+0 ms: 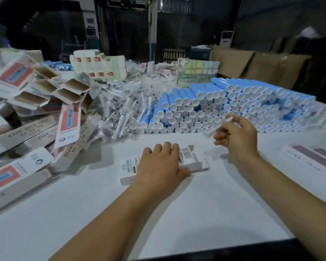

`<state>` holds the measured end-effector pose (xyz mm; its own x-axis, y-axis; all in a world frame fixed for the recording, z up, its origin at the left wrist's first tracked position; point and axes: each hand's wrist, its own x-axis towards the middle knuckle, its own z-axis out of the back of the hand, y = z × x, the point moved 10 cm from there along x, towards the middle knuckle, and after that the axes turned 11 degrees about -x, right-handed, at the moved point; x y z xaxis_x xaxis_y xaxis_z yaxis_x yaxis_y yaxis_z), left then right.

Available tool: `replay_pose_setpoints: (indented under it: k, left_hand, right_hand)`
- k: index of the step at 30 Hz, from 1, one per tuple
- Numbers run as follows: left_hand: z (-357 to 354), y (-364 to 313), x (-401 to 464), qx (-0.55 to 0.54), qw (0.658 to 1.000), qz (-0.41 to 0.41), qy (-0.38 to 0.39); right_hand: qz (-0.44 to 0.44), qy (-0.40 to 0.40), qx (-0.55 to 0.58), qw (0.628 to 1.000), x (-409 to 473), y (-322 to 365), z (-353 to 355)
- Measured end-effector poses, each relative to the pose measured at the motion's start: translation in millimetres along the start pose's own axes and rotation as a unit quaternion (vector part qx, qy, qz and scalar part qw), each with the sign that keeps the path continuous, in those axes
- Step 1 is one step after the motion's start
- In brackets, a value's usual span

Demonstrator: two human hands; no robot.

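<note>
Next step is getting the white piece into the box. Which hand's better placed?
Right, probably: the right hand pinches the white piece just past the box, which the left hand holds on the table.

Left hand (158,162) and right hand (237,136) are bare, uncovered from fingertips to wrist. Left forearm (109,215) and right forearm (294,187) are likewise bare along the whole length in view. Right fingertips (218,137) appear blurred; finer detail cannot be confirmed.

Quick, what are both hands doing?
Left hand: grips the flat white cardboard box.
Right hand: pinches a slim white plastic piece, blurred.
</note>
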<state>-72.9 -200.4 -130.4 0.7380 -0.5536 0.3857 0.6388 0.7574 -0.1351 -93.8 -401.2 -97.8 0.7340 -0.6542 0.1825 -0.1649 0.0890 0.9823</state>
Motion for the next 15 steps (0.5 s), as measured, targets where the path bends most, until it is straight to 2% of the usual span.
replay_pose_setpoints:
  k: [5, 10, 15]
  left_hand:
    - [8, 3, -1, 0.018, 0.999, 0.004, -0.037]
    - [12, 3, 0, 0.027, 0.999, 0.008, -0.046]
    - [13, -2, 3, 0.014, 0.999, 0.006, -0.046]
  right_hand:
    - [-0.101, -0.019, 0.075, 0.992, -17, -55, 6]
    - [-0.088, 0.028, 0.054, 0.994, -23, -55, -15]
    - [-0.046, 0.015, -0.068, 0.997, -28, -53, -15]
